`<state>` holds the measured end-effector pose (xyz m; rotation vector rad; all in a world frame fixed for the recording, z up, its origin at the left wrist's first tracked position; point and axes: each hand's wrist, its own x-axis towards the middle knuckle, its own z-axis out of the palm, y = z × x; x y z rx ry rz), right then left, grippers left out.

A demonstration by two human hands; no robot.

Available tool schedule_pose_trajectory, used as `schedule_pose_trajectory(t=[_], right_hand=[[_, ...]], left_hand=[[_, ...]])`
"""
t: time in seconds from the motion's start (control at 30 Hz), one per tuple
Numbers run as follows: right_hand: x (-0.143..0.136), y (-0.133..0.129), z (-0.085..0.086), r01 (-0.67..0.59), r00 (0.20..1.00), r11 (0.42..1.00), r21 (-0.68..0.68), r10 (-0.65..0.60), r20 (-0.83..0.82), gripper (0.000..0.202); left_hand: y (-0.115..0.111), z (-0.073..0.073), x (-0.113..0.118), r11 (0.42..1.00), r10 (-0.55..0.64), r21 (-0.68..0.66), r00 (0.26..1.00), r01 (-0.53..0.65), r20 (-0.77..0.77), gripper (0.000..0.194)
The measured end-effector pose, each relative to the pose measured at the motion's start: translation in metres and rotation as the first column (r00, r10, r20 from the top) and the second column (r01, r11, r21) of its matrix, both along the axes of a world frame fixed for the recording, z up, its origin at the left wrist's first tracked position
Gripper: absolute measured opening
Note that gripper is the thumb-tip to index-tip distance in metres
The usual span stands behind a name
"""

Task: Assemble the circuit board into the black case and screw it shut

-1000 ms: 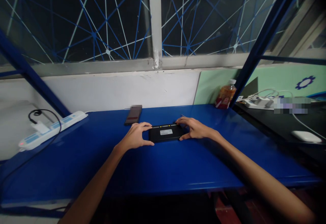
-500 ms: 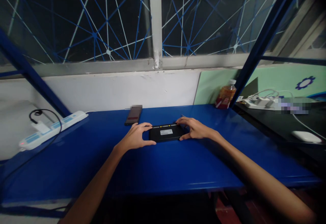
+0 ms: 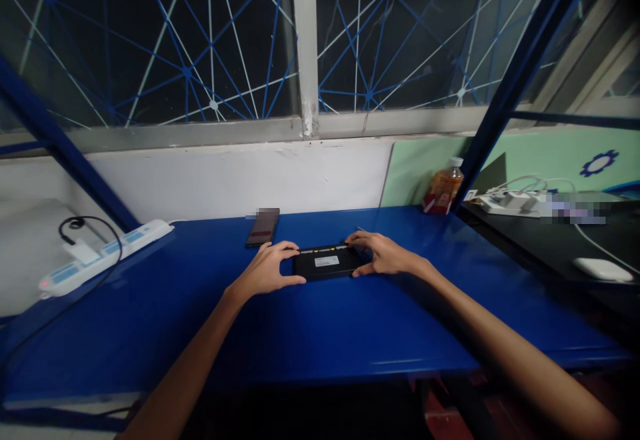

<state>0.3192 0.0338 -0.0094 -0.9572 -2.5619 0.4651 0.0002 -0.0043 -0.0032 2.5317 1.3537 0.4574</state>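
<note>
A flat black rectangular case point(image 3: 325, 269) with a white label and small yellow and pale marks along its far edge lies on the blue table point(image 3: 320, 333). My left hand point(image 3: 273, 268) grips its left end, thumb at the near edge and fingers at the far corner. At the other end my right hand point(image 3: 377, 253) holds it the same way, thumb in front and fingertips behind. A thin, pale object pokes out just beyond the right fingers, too small to name. Behind the left hand lies a dark smartphone point(image 3: 263, 227).
A white power strip point(image 3: 107, 257) with a plugged-in black cable is on the left. A bottle of reddish-brown drink point(image 3: 444, 187) stands at the back right. On the black table point(image 3: 540, 243) to the right are chargers, cables and a white case point(image 3: 603, 269). Blue posts rise on both sides.
</note>
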Motion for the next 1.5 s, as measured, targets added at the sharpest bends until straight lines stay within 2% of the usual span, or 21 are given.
schedule_pose_trajectory(t=[0.33, 1.5], right_hand=[[-0.0021, -0.0019, 0.0029, 0.009, 1.000, 1.000, 0.019, -0.009, 0.007, 0.058], [-0.0011, 0.0041, -0.0039, 0.000, 0.999, 0.999, 0.034, 0.001, -0.047, 0.057]], left_hand=[[0.0035, -0.0035, -0.0019, 0.999, -0.009, -0.047, 0.998, 0.012, 0.054, 0.057], [0.0084, -0.0101, -0.0034, 0.998, -0.002, -0.068, 0.997, 0.007, 0.073, 0.057]])
